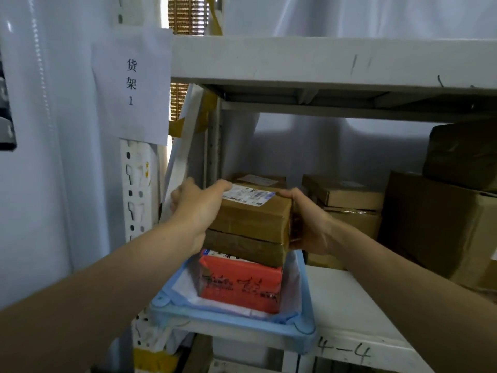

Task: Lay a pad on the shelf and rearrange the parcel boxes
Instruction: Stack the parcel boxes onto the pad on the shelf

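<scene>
— What can be read, starting at the left?
— A paper sign (pixel 131 84), upper left, says 货架 1; "4-4" (pixel 345 351) is handwritten on the shelf's front edge, lower right.
— And the hands?
— The left hand (pixel 200 208) and right hand (pixel 309 224) clasp opposite sides of two stacked brown parcel boxes (pixel 250 227), centre frame, white shipping label (pixel 248 195) up, above a red box (pixel 239 284) in a blue bin (pixel 234 323).
</scene>
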